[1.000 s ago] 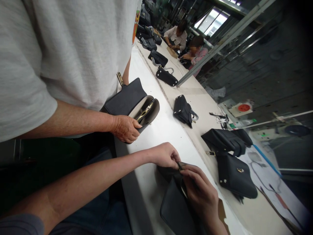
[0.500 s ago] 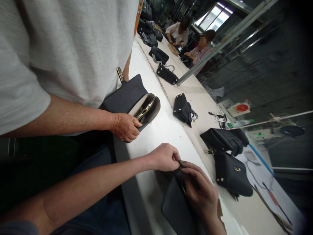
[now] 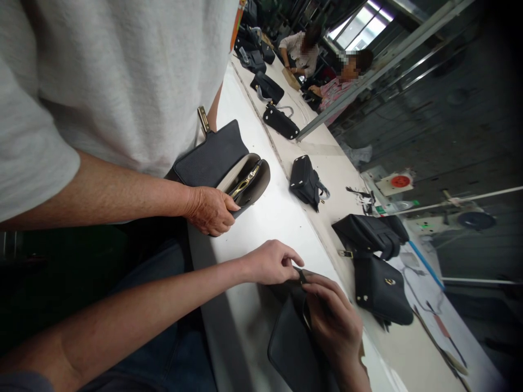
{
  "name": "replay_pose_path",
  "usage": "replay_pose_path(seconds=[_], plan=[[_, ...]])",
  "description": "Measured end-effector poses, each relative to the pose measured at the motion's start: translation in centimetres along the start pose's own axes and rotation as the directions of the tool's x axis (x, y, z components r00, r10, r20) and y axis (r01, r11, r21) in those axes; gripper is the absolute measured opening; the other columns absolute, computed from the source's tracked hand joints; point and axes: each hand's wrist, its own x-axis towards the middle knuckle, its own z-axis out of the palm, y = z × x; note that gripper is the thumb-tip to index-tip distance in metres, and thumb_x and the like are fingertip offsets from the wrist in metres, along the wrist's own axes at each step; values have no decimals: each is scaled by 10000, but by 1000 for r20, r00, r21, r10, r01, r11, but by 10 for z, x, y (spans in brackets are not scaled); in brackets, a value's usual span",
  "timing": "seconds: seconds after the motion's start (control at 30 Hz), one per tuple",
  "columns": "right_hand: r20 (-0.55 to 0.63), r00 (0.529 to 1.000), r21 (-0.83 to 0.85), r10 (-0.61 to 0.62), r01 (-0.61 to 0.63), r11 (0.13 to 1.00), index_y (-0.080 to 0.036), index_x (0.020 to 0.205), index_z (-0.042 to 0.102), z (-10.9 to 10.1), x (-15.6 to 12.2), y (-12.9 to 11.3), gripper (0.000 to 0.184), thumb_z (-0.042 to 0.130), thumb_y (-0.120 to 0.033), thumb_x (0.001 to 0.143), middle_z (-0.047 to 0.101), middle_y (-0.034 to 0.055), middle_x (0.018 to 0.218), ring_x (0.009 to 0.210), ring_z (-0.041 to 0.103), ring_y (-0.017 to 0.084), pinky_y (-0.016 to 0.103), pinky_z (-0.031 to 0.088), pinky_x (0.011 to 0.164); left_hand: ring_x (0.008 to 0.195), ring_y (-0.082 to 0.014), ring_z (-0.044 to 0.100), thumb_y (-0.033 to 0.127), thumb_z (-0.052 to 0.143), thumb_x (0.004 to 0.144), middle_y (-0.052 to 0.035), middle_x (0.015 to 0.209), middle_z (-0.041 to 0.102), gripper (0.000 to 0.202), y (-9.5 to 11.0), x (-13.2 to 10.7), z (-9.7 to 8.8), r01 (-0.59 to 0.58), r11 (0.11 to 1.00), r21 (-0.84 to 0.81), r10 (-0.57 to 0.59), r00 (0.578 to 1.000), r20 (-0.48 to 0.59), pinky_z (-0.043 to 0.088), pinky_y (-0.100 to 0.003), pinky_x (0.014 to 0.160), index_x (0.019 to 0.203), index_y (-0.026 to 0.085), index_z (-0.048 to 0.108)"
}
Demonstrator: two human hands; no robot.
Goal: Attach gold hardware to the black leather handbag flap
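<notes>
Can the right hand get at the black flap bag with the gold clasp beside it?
Probably yes: only bare white tabletop separates the right hand from the black flap bag, though it's holding a dark leather bag.

head cam | looks down-forward, tilted | close over white table [image 3: 261, 218]

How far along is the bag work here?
Looks done: closed black bags lie further along the table. In hand: the left hand and right hand pinch a small tab at the top edge of the nearest bag. Left: this bag's top, not yet let go; more can't be told.
</notes>
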Motion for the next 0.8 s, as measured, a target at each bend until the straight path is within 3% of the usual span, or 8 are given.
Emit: replay_pose_path(seconds=[0.13, 0.33, 0.47, 0.67, 0.8], plan=[[-23, 1000, -75, 12, -14, 997, -231, 1156, 767, 3, -7, 3, 158, 688, -104, 1105, 762, 69, 1258, 1167, 754, 184, 322, 586, 976, 683, -103, 542, 190, 696, 871, 18, 706, 687, 180, 3, 1, 1, -62, 992, 112, 62, 998, 7, 376, -231, 601, 890, 126, 863], [68, 996, -28, 53, -52, 998, -254, 1143, 754, -4, -1, 7, 131, 679, -149, 1121, 763, 62, 1297, 1165, 765, 194, 338, 601, 968, 634, -96, 521, 173, 674, 839, 34, 632, 619, 158, 2, 1, 6, -109, 972, 209, 124, 990, -62, 337, -240, 561, 810, 136, 825], [113, 990, -6, 89, -89, 996, -263, 1136, 749, -9, 4, 7, 117, 674, -173, 1128, 761, 49, 1317, 1174, 767, 186, 317, 600, 970, 698, -137, 631, 173, 685, 813, -15, 729, 750, 194, -1, -1, 11, -73, 984, 161, 94, 988, -126, 406, -239, 603, 875, 128, 863], [109, 988, -1, 106, -107, 994, -256, 1162, 749, -5, 1, 9, 122, 662, -175, 1131, 762, 53, 1332, 1196, 763, 186, 304, 590, 997, 795, -201, 758, 191, 705, 757, -57, 844, 832, 262, -14, 3, 23, 13, 998, 59, 1, 970, -242, 498, -248, 658, 932, 119, 887], [90, 992, 32, 92, -96, 995, -243, 1160, 756, -4, -3, 13, 135, 675, -146, 1112, 757, 70, 1348, 1222, 757, 200, 309, 581, 1048, 718, -146, 665, 200, 705, 753, -19, 791, 788, 227, -20, 8, 20, 45, 995, -85, -58, 985, -163, 436, -237, 627, 885, 107, 864]])
